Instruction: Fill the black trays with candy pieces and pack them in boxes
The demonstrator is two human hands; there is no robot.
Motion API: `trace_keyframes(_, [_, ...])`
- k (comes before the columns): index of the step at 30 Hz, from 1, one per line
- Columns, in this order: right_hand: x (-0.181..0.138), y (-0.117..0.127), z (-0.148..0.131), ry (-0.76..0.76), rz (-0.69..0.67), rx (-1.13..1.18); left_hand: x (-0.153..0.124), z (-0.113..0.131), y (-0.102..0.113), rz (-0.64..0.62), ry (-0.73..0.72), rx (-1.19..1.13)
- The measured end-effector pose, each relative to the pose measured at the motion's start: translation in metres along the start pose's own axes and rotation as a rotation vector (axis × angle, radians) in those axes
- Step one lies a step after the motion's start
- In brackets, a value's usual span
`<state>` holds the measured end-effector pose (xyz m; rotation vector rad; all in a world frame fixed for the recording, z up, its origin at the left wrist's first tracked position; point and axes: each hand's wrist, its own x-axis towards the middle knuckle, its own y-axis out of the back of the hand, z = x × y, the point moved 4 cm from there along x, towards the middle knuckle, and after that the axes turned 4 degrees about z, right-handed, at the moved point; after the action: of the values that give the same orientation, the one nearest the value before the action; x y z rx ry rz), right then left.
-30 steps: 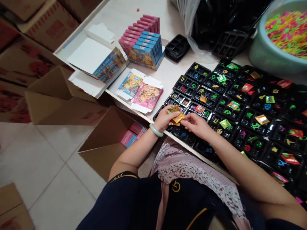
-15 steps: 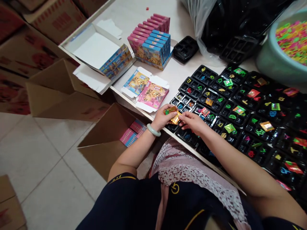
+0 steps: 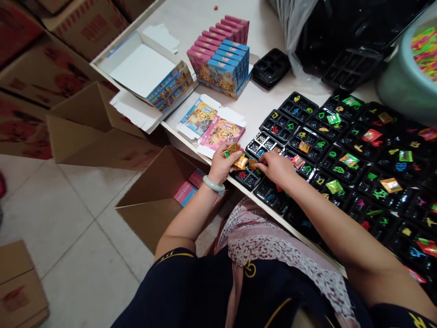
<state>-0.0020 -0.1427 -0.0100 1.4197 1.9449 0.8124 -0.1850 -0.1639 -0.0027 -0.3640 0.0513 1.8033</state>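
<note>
My left hand (image 3: 221, 165), with a pale bangle (image 3: 213, 184) at the wrist, is closed around several small shiny sachets (image 3: 241, 161), mostly orange-gold with some green. To its right, my right hand (image 3: 276, 167) pinches a single orange-gold sachet (image 3: 252, 164) over a black compartment tray (image 3: 246, 178) at the table's front edge. A red piece lies in that tray. Black trays (image 3: 297, 105) spread to the right in rows, holding small coloured plastic shapes, many with a sachet on top. Flattened pink and blue printed cartons (image 3: 221, 132) lie just beyond my left hand.
Upright pink and blue boxes (image 3: 223, 64) stand at the back beside stacked black trays (image 3: 271, 68). A tub (image 3: 406, 86) of colourful pieces is at the right. Open card trays (image 3: 136, 64) overhang the left edge. An open cardboard carton (image 3: 143, 200) sits below the table edge.
My hands have moved apart. The right hand has drawn one sachet away from the bunch in my left hand, over the tray. The view has shifted slightly.
</note>
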Motion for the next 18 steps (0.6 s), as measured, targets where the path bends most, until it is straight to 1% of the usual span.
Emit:
trace_keyframes(2, [-0.004, 0.002, 0.001, -0.016, 0.042, 0.149, 0.001, -0.002, -0.006, -0.030, -0.025, -0.012])
trace_keyframes(3, [-0.007, 0.000, 0.002, -0.038, 0.021, 0.282, 0.002, -0.004, -0.009, -0.051, -0.038, -0.013])
trace_keyframes(4, [-0.010, -0.003, 0.002, -0.077, -0.026, 0.435, 0.003, -0.006, -0.014, -0.077, -0.050, -0.007])
trace_keyframes(6, [-0.016, -0.013, 0.002, -0.189, -0.129, 0.723, 0.004, -0.011, -0.024, -0.130, -0.058, 0.020])
trace_keyframes(8, [-0.019, -0.018, 0.003, -0.286, -0.161, 0.898, 0.005, -0.015, -0.035, -0.166, -0.031, 0.045])
trace_keyframes(10, [-0.016, -0.016, 0.006, -0.326, -0.142, 0.953, 0.008, -0.018, -0.042, -0.172, 0.020, 0.031])
trace_keyframes(13, [-0.003, -0.002, 0.016, -0.316, -0.120, 0.946, 0.016, -0.016, -0.047, -0.181, 0.105, -0.029])
trace_keyframes(16, [0.015, 0.012, 0.031, -0.309, -0.055, 0.921, 0.027, -0.010, -0.046, -0.182, 0.160, -0.076])
trace_keyframes(18, [0.028, 0.019, 0.042, -0.320, 0.011, 0.869, 0.034, -0.006, -0.043, -0.154, 0.159, -0.085])
